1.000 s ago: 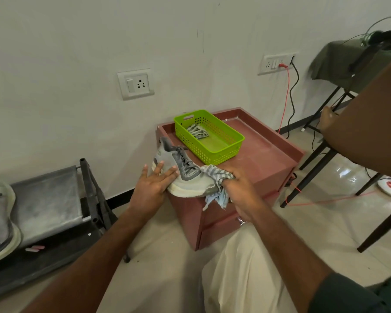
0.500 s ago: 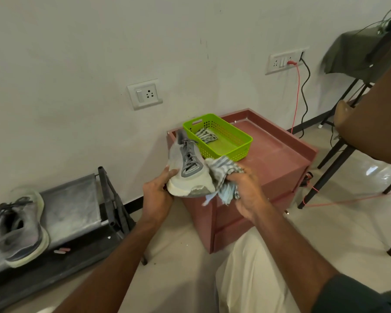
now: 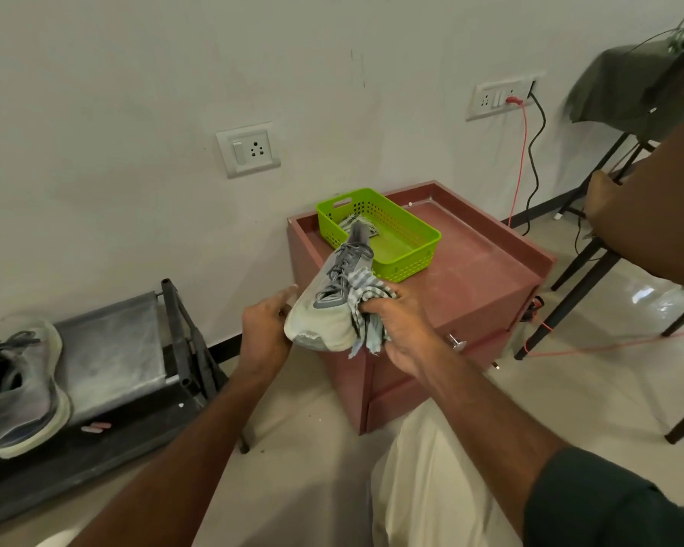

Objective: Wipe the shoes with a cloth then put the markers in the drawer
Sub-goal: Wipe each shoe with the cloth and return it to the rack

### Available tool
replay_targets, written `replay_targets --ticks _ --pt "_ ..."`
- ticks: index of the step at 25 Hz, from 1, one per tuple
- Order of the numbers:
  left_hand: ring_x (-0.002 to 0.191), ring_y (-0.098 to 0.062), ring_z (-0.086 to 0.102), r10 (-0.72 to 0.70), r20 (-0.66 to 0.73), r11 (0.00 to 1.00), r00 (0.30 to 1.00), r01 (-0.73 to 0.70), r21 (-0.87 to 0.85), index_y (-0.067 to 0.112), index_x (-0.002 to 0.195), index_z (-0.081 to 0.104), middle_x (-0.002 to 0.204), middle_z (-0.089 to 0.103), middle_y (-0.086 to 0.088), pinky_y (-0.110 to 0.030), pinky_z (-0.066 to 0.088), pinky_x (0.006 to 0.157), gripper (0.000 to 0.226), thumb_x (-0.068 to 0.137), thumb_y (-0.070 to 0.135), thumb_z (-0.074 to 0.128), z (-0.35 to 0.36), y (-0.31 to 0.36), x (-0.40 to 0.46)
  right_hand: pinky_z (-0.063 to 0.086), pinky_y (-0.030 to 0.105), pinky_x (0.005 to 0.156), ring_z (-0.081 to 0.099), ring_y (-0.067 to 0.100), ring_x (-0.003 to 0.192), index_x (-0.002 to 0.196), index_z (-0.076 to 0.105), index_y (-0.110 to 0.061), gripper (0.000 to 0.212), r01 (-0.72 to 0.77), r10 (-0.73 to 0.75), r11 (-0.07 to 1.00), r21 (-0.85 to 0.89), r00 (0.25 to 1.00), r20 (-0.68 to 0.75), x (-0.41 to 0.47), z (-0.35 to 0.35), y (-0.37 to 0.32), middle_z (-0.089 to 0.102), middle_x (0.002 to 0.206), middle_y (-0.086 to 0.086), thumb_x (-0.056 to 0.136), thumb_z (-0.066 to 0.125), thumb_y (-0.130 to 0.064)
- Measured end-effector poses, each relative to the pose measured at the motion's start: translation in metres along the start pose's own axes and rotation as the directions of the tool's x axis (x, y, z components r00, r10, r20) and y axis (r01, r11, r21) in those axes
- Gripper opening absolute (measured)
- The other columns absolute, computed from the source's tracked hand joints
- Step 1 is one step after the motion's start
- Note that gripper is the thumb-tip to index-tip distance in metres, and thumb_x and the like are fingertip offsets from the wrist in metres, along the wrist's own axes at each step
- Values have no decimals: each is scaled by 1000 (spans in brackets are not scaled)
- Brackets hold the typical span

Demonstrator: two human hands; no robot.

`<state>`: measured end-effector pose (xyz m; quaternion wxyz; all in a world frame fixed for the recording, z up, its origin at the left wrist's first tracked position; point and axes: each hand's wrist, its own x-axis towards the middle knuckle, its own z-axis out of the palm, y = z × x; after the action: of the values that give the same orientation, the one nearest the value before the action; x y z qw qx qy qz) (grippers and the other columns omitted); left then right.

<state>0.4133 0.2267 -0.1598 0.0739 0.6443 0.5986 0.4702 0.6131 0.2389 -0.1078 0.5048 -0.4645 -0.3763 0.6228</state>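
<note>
A grey and white shoe (image 3: 329,305) is held in the air over the front left corner of the red cabinet (image 3: 470,286), toe towards me. My left hand (image 3: 264,333) holds its left side near the toe. My right hand (image 3: 401,329) grips a striped blue-grey cloth (image 3: 366,305) and presses it against the shoe's right side. A second grey shoe (image 3: 14,392) lies on the low black rack (image 3: 115,361) at the left. Small pink markers (image 3: 95,428) lie on the rack's lower shelf. The cabinet's drawer with a metal knob (image 3: 456,342) is closed.
A green plastic basket (image 3: 407,246) with another striped cloth (image 3: 348,224) stands on the cabinet top. Chairs with dark legs (image 3: 577,294) stand to the right, and a red cable (image 3: 593,349) trails over the floor. My pale trouser leg (image 3: 431,487) is below.
The shoe has been lifted off the cabinet top and turned toe towards me. My right hand has shifted the cloth along its right side, and my view has swung left.
</note>
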Motion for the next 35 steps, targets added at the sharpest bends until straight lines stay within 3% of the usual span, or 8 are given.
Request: replay_targets --ticks 7,10,15,19,24,26,30,35 --pt "143 -6 43 -61 345 968 937 140 -210 21 156 37 156 44 5 -25 36 115 99 71 15 89 -27 28 -42 55 64 81 69 43 86 100 70 7 27 -3 12 997 77 993 -115 9 13 6 70 99 31 79 58 18" --pt "132 -25 57 20 29 993 999 -23 116 14 138 62 149 53 -15 -43 50 106 81 65 16 95 -12 46 -58 57 60 82 71 43 90 101 72 2 29 10 -4 999 53 993 -120 9 15 9 73 97 25 78 60 17" --pt "99 -34 74 159 100 942 982 -181 284 19 121 64 128 68 -19 -52 63 72 59 69 6 89 -11 32 -48 58 51 86 71 29 102 103 77 -14 37 118 -123 978 -170 992 -19 3 9 9 76 103 13 83 57 9" --pt "104 -22 73 114 77 985 990 -123 122 7 120 73 127 71 -10 -37 59 91 47 75 5 87 -26 12 -38 32 41 117 39 19 143 128 68 -19 59 577 -668 424 -698 720 189 -6 -9 5 56 144 4 75 56 6" --pt "74 -14 71 172 46 985 984 -171 -29 3 108 74 91 75 -2 -29 58 70 28 81 4 80 -36 10 -32 31 39 119 41 24 143 137 58 -10 61 884 -457 52 -464 435 776 -22 21 30 52 147 9 81 53 12" --pt "75 -14 71 144 31 989 989 -144 -21 4 104 75 94 76 -3 -27 57 71 29 77 -2 82 -36 6 -31 33 36 118 46 20 139 136 60 -11 57 871 -458 83 -483 464 758 -4 18 26 54 145 9 83 52 10" --pt "89 -15 74 132 50 991 990 -132 10 7 108 75 114 75 -6 -28 59 84 37 73 -3 85 -34 -6 -32 38 23 112 59 21 126 127 67 -12 58 560 -546 359 -747 775 318 33 -7 0 62 135 8 75 56 11" --pt "79 -2 67 116 27 992 993 -115 -48 6 111 74 96 72 6 -10 51 76 35 78 -1 83 -38 3 -28 35 36 117 46 20 139 131 63 -9 64 851 -535 192 -489 509 674 -17 22 20 56 143 8 74 53 17"
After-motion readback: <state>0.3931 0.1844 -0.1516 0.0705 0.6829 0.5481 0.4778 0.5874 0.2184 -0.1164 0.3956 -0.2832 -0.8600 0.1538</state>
